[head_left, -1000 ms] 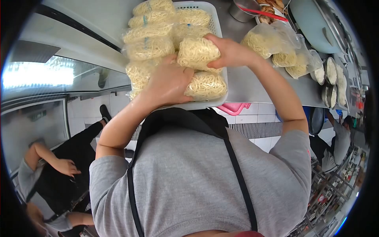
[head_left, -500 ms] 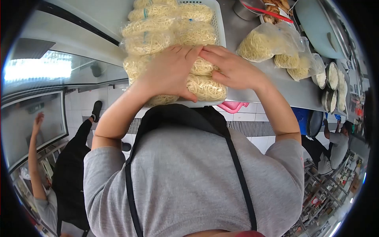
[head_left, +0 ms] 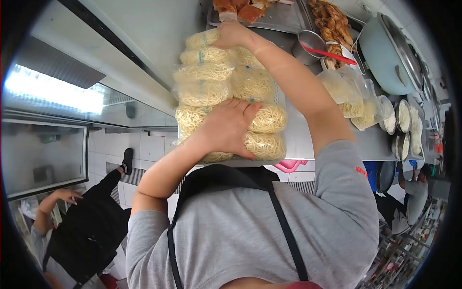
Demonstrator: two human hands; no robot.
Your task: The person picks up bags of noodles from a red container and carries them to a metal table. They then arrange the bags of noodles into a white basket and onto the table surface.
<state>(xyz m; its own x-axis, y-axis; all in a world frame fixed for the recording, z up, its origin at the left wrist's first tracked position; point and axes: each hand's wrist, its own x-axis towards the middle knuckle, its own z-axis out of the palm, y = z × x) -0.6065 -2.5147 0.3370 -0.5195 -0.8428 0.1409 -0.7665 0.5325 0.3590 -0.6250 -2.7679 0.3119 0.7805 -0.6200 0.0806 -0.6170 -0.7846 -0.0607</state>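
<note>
Clear plastic bags of pale yellow noodles point(head_left: 202, 94) lie in two columns in a white basket point(head_left: 278, 94) in front of me. My left hand point(head_left: 230, 126) rests on the near bags with thumb and fingers spread, its palm over the noodles. Under its thumb side is the nearest right-hand bag point(head_left: 265, 146). My right hand point(head_left: 234, 34) reaches to the far end of the rows. Its fingers are bent against a far bag of noodles point(head_left: 203, 39), and the fingertips are partly hidden.
Beyond the basket is a metal tray point(head_left: 284, 17) with browned meat pieces. To the right stand a metal pot point(head_left: 308, 47), more bagged noodles point(head_left: 351, 108), bowls of white food point(head_left: 403, 115) and a large pale-blue cooker point(head_left: 387, 55). One person point(head_left: 91, 226) is at left, another point(head_left: 409, 197) at far right.
My right hand has left the near bags and moved away from me to the far end. My left hand stays on the near bags. The view has shifted, showing more of the counter's far side.
</note>
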